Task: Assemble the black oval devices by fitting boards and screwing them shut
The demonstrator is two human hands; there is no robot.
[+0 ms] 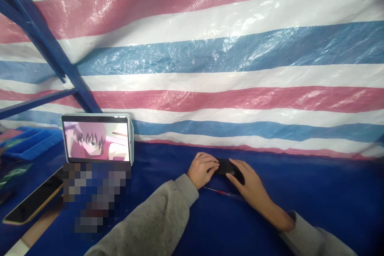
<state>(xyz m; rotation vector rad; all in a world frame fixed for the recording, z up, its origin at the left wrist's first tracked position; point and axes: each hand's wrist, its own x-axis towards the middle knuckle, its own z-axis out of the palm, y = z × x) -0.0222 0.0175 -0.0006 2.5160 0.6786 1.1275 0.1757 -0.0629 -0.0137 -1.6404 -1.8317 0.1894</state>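
A small black object [224,167], flat at its left and rounded and glossy at its right, rests on or just over the blue table; its exact kind cannot be made out. My left hand [204,169] is closed, its fingertips pinched at the object's left end. Around the right end curve the thumb and fingers of my right hand [250,184], gripping it. In front of the hands lies a thin screwdriver [220,192] with a metal shaft and a reddish part; its right end runs beside my right wrist.
To the left a tablet [97,140] in a pale case stands upright, playing a cartoon. A phone [34,196] lies left of a blurred-out patch. Blue trays [33,144] sit farther left, beneath a blue metal frame [54,40]. A striped plastic sheet [228,56] hangs behind the table [315,204].
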